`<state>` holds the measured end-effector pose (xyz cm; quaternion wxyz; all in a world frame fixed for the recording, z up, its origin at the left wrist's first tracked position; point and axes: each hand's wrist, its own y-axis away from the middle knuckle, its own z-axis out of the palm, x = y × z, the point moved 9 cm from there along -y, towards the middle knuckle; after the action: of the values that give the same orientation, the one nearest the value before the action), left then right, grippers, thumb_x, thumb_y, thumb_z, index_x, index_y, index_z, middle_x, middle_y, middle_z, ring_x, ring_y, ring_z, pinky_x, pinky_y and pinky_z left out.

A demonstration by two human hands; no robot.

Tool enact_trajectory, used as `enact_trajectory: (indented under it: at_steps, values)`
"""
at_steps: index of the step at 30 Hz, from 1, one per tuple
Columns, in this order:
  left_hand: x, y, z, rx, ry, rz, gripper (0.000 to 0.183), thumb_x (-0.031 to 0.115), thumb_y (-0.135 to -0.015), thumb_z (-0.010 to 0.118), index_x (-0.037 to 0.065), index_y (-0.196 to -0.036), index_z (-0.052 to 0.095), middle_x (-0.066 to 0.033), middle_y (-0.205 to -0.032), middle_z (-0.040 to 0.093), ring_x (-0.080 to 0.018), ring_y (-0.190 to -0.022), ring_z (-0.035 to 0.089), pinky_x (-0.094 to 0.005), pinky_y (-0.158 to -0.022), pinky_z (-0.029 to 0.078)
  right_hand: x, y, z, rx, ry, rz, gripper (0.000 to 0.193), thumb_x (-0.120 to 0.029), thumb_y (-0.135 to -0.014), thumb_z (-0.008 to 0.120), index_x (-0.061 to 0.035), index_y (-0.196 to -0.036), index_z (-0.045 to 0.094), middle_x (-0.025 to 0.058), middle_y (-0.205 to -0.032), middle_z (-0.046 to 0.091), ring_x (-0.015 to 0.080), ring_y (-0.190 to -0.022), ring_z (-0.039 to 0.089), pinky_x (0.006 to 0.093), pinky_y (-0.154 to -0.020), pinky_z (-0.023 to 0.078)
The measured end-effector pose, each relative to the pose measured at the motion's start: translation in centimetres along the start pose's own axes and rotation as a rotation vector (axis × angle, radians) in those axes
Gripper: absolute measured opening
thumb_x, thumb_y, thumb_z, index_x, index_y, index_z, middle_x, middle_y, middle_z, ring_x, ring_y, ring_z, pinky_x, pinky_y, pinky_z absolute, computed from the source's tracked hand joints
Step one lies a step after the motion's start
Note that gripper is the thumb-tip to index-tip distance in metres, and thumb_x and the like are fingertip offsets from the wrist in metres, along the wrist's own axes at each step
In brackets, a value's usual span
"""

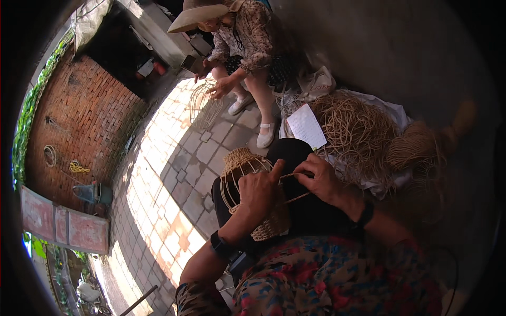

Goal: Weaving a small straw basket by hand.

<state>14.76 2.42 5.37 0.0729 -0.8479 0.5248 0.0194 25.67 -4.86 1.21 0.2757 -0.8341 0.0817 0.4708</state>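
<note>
On my lap lies a partly woven basket (270, 225), tipped over. Tan cord is woven tightly at its two ends, and bare thin ribs show between them. My left hand (256, 190) is closed on the ribs at the basket's middle, with the thumb sticking up; its fingertips are partly hidden. Just to the right, my right hand (320, 178) pinches a tan cord (298, 199) between thumb and forefinger. The cord stretches across to the basket beside my left hand.
Opposite me sits a person (247, 39) in a wide hat, holding an open wire frame (204, 105). At right, a large heap of tan cord (356, 118) lies on white sheeting, with a written paper (306, 126) beside it. A brick wall (79, 105) and a bucket (100, 193) stand left.
</note>
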Motion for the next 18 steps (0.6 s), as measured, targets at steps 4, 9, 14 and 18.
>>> enact_trajectory:
  at_steps: [4,9,14,18]
  values:
    - [-0.3,0.0,0.1,0.069,0.044,0.019,0.052,0.018,-0.078,0.064,0.025,-0.127,0.049,-0.0077,-0.064,0.063,-0.0292,-0.059,0.065,-0.041,-0.049,0.044,0.3,-0.1,0.2,-0.013,-0.026,0.014,0.011,-0.014,-0.077,0.069,-0.0064,-0.085,0.067,0.0073,-0.074,0.049,0.0247,-0.069,0.055,0.0361,-0.061,0.044]
    - [-1.7,0.6,-2.9,0.16,0.439,0.026,0.042,0.006,-0.074,0.061,0.019,-0.113,0.055,-0.0113,-0.071,0.063,-0.0327,-0.065,0.064,-0.0404,-0.055,0.048,-3.3,-0.9,-1.0,0.117,0.159,-0.237,0.017,-0.009,-0.078,0.067,-0.0044,-0.095,0.065,0.0074,-0.088,0.056,0.0262,-0.082,0.057,0.0366,-0.07,0.047]
    - [-3.9,0.7,-6.7,0.086,0.993,-0.14,0.038,0.0,-0.08,0.064,0.005,-0.115,0.052,-0.0067,-0.079,0.068,-0.0124,-0.072,0.066,-0.0256,-0.062,0.05,-3.5,-2.6,2.4,-0.182,-0.802,0.122,0.014,-0.006,-0.089,0.057,-0.0028,-0.1,0.065,0.0032,-0.097,0.062,0.0083,-0.08,0.059,0.0243,-0.072,0.048]
    - [-5.1,1.5,-6.7,0.13,1.149,-0.153,0.04,0.0,-0.079,0.065,0.004,-0.116,0.052,-0.0078,-0.079,0.067,-0.0117,-0.075,0.065,-0.0242,-0.065,0.049,-5.3,-2.2,4.3,-0.32,-0.998,0.191,0.014,-0.01,-0.091,0.058,-0.0032,-0.102,0.065,0.0011,-0.1,0.063,0.0065,-0.077,0.058,0.0242,-0.07,0.048]
